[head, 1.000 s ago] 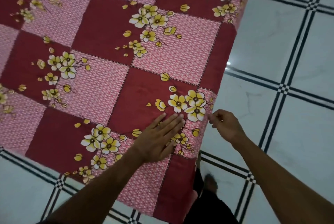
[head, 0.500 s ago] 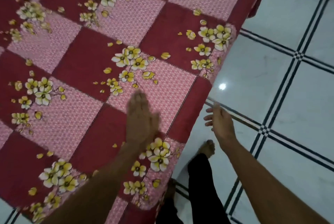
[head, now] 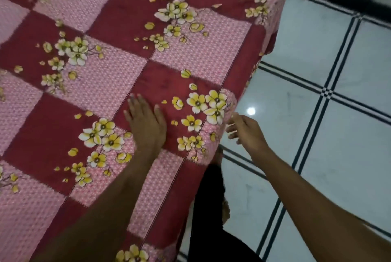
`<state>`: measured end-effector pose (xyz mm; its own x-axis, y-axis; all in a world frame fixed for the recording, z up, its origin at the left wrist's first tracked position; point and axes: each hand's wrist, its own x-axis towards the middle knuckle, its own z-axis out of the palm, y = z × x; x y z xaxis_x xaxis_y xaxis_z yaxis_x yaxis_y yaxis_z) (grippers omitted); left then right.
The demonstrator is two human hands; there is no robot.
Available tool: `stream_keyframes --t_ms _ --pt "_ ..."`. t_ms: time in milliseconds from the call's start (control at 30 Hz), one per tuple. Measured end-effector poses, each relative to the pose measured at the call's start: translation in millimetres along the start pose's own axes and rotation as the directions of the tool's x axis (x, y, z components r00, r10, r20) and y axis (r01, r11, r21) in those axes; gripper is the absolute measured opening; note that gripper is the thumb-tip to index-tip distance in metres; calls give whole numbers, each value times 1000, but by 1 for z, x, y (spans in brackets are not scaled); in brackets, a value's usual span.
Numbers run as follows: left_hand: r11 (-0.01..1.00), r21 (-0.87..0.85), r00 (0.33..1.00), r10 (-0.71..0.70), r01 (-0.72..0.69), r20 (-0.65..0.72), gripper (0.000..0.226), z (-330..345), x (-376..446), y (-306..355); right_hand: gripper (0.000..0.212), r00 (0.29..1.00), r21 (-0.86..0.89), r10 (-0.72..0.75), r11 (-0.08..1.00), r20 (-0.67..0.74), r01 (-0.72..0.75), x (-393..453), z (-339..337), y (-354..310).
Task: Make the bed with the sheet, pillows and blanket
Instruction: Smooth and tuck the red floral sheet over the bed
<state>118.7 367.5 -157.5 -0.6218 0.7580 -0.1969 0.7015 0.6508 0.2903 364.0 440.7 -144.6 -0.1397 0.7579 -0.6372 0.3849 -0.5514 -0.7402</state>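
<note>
Head view: left hand [head: 147, 126], grip flat and holding nothing, presses the sheet [head: 118, 75] spread over the bed; right hand [head: 245, 129], fingers loosely spread and empty, hovers just beside the sheet's hanging edge above the tiled floor [head: 338, 103]. Risk: a sideways sweep may drag the cloth and rumple it; a pull at the edge could skew it.

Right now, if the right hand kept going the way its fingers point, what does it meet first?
Probably the sheet draped over the bed's side edge: the right hand is open, fingers aimed left at the flowered edge. Depth is unclear.
</note>
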Motion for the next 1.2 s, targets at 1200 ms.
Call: stream_keyframes --t_ms 1200 --pt "893 156 905 404 -422 131 64 69 209 333 37 954 -427 11 896 299 124 329 -196 -209"
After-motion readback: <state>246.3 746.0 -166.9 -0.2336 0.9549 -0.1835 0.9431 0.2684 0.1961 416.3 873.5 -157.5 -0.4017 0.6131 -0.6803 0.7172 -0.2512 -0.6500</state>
